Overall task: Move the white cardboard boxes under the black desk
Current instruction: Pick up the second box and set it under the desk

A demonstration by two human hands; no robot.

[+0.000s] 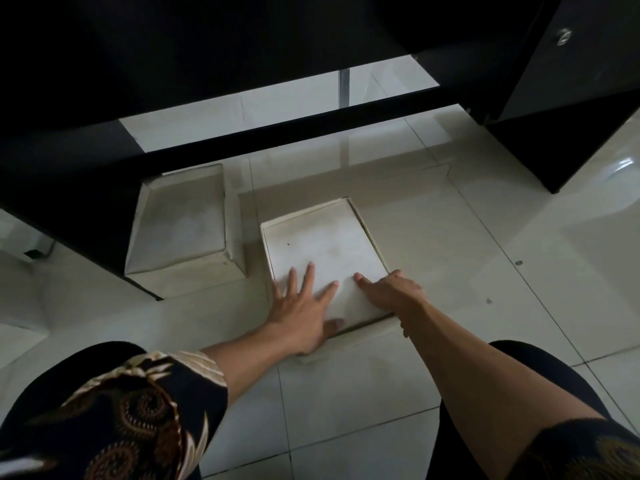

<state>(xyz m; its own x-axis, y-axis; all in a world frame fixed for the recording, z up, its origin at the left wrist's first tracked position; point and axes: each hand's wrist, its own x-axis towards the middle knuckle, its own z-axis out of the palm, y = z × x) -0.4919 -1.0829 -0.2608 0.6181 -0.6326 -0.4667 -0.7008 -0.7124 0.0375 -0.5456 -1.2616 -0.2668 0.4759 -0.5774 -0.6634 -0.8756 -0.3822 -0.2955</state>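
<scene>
Two white cardboard boxes stand on the tiled floor in front of the black desk. The left box sits partly beneath the desk's edge, against its left panel. The right box stands beside it, a little nearer to me. My left hand lies flat on the near left part of its lid, fingers spread, thumb over the near edge. My right hand rests on the near right corner, fingers curled down the right side.
A black crossbar runs low across the opening under the desk. A black side panel stands at the right. Glossy white floor tiles spread around the boxes. My knees in dark patterned cloth fill the bottom corners.
</scene>
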